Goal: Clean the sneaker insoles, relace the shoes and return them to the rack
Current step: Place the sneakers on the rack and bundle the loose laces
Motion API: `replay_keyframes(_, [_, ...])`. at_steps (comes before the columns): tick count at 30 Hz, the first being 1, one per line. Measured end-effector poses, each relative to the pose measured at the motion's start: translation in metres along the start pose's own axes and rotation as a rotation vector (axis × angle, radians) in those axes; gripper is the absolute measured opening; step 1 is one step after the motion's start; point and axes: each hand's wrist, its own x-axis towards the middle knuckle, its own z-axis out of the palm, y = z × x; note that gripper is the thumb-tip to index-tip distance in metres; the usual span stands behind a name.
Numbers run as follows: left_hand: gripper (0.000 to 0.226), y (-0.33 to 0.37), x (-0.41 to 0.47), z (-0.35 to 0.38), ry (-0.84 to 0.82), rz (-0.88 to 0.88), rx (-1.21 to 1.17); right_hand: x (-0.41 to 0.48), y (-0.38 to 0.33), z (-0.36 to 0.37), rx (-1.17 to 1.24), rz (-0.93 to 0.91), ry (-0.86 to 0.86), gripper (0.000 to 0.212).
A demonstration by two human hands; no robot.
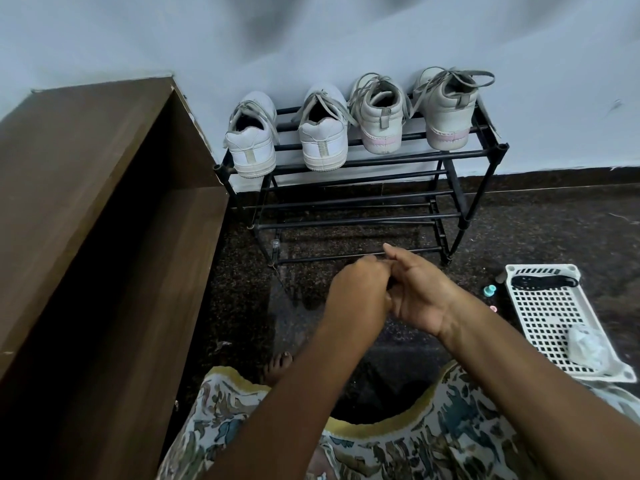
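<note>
Four white sneakers stand heels toward me on the top tier of a black metal rack: a plain pair on the left and a pink-trimmed pair on the right, all with grey laces. Both hands meet low in front of the rack, above the dark floor. My left hand is curled against the fingers of my right hand, whose palm faces left with the thumb up. Anything small between them is hidden.
A white perforated tray lies on the floor at the right, holding a black insole and a crumpled white cloth. A small teal cap sits beside it. A brown wooden cabinet fills the left. My bare foot is below the hands.
</note>
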Motion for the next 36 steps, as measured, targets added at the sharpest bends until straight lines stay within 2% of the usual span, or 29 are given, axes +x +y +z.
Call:
replay_keyframes(3, [0.014, -0.004, 0.0, 0.001, 0.085, -0.002, -0.093, -0.002, -0.005, -0.008, -0.077, 0.001, -0.063, 0.045])
replay_keyframes(5, [0.007, -0.009, 0.005, -0.001, 0.118, -0.056, -0.296, -0.006, -0.012, -0.016, -0.175, 0.006, -0.111, 0.043])
replay_keyframes(7, [0.01, -0.014, 0.018, -0.008, 0.114, -0.165, -0.552, -0.007, -0.023, -0.028, -0.356, -0.012, -0.099, 0.038])
replay_keyframes(10, [0.015, -0.013, 0.041, -0.019, -0.027, -0.301, -0.873, -0.004, -0.043, -0.049, -0.738, -0.111, 0.018, 0.039])
replay_keyframes(12, [0.017, -0.008, 0.058, -0.019, -0.138, -0.35, -1.051, 0.007, -0.058, -0.067, -1.029, -0.304, 0.11, 0.048])
replay_keyframes(14, [0.015, 0.0, 0.076, -0.011, -0.216, -0.368, -1.144, 0.023, -0.071, -0.086, -1.116, -0.472, 0.044, 0.048])
replay_keyframes(16, [0.011, 0.005, 0.093, 0.004, -0.273, -0.381, -1.212, 0.038, -0.075, -0.108, -1.051, -0.504, -0.094, 0.045])
replay_keyframes(18, [0.006, 0.011, 0.112, 0.025, -0.333, -0.396, -1.252, 0.042, -0.075, -0.128, -0.894, -0.412, -0.18, 0.042])
replay_keyframes(21, [0.006, 0.018, 0.141, 0.061, -0.397, -0.43, -1.265, 0.054, -0.064, -0.169, -0.64, -0.402, -0.215, 0.041])
replay_keyframes(23, [0.013, 0.023, 0.16, 0.09, -0.422, -0.489, -1.284, 0.068, -0.058, -0.202, -0.399, -0.325, -0.21, 0.035])
replay_keyframes(25, [0.016, 0.029, 0.176, 0.119, -0.454, -0.53, -1.297, 0.076, -0.053, -0.239, -0.328, -0.306, -0.15, 0.032])
replay_keyframes(30, [0.015, 0.053, 0.211, 0.215, -0.592, -0.547, -1.319, 0.076, -0.051, -0.36, -0.286, -0.253, -0.022, 0.06])
replay_keyframes(36, [0.016, 0.094, 0.231, 0.336, -0.639, -0.553, -1.323, 0.068, -0.044, -0.481, -0.308, -0.222, 0.226, 0.068])
